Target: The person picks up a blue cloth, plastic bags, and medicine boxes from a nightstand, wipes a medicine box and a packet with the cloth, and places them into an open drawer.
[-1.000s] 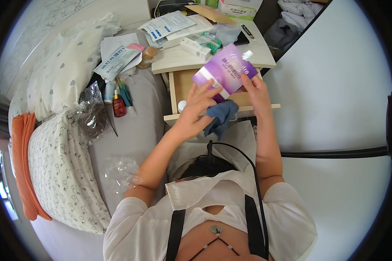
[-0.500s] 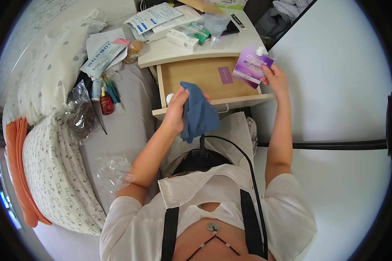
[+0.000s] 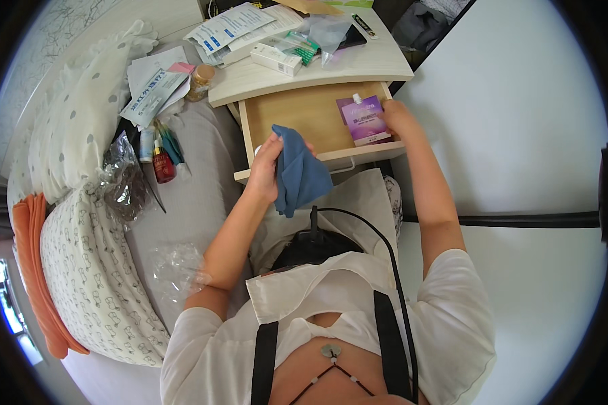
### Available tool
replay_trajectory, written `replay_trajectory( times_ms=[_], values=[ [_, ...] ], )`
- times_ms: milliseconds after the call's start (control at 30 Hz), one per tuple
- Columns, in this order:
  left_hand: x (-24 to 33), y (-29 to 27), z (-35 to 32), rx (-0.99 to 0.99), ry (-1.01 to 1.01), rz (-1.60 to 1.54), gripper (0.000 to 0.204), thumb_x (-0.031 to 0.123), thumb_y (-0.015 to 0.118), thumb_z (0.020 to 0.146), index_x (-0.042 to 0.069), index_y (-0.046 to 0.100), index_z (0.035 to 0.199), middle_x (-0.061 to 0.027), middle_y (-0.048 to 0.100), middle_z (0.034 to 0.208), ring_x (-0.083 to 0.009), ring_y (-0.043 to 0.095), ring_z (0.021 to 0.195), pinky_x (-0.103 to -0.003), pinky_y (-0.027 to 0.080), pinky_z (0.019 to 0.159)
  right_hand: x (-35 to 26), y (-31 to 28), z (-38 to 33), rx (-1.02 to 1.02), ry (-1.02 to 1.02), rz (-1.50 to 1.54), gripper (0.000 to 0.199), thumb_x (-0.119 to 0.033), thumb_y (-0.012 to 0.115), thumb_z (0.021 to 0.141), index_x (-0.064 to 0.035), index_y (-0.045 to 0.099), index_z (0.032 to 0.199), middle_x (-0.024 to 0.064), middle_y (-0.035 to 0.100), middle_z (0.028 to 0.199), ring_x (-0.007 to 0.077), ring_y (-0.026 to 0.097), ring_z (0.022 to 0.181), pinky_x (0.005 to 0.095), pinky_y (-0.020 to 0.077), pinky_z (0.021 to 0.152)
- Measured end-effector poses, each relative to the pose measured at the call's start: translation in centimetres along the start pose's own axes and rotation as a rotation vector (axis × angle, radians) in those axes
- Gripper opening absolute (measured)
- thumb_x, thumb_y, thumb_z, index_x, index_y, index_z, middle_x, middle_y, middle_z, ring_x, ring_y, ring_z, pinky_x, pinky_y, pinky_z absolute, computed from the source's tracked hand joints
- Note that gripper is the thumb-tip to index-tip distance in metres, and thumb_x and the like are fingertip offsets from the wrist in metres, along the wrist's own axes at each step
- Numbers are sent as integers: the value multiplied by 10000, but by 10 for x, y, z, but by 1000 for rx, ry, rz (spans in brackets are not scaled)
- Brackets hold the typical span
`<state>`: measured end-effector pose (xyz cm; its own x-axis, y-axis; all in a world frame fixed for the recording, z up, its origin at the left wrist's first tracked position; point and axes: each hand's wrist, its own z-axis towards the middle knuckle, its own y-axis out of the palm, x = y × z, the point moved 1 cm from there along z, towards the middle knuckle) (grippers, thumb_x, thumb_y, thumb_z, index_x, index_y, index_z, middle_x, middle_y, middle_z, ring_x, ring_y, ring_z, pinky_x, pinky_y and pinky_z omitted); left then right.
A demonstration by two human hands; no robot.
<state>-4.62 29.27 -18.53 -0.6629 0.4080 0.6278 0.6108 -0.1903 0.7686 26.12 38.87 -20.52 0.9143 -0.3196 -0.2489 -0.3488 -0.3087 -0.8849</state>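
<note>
Since half a sec ago the purple pouch (image 3: 363,120) has gone down from mid-air into the open drawer (image 3: 304,118) of the bedside table; the right hand (image 3: 400,119) has followed it and now rests at its right edge, fingers curled on or against it, though I can't tell if it still grips. The left hand (image 3: 266,165) has barely shifted: it's closed on a blue cloth (image 3: 300,174), held up just in front of the drawer's front lip, cloth hanging loose below.

The pouch lies flat at the drawer's right end, cap pointing to the back, close to the front edge.

Risks, as a judgement: the hanging cloth could snag btwn drawer front and frame if the drawer is pushed shut w/ it there. The tabletop (image 3: 378,64) above is crowded w/ small boxes (image 3: 275,59), papers and a clear plastic bag (image 3: 327,30); a knock could tip sth into the drawer or onto the bed (image 3: 196,196).
</note>
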Motion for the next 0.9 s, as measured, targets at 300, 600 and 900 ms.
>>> replay_trajectory(
  times_ms=[300, 600, 900],
  values=[
    [5, 3, 0, 62, -47, 0, 171, 153, 352, 883, 33, 462, 934, -155, 568, 886, -270, 562, 830, -392, 467, 781, -21, 13, -7, 124, -206, -397, 167, -152, 530, 780, -99, 635, 898, 142, 620, 940, 330, 585, 879, 394, 474, 764],
    [8, 7, 0, 80, -88, -8, 161, 155, 357, 875, 36, 458, 916, -144, 569, 870, -252, 559, 803, -374, 466, 776, -17, 24, -3, -280, -407, -346, 269, -196, 484, 805, -200, 636, 1027, 105, 606, 1029, 277, 561, 970, 362, 436, 861],
    [16, 9, -4, 89, -33, -60, 200, 207, 356, 890, 40, 463, 925, -130, 564, 852, -235, 559, 790, -369, 462, 765, -34, 4, -10, 8, -432, -73, 199, -197, 514, 832, -94, 636, 951, 101, 643, 888, 246, 610, 795, 323, 477, 725]
  ],
)
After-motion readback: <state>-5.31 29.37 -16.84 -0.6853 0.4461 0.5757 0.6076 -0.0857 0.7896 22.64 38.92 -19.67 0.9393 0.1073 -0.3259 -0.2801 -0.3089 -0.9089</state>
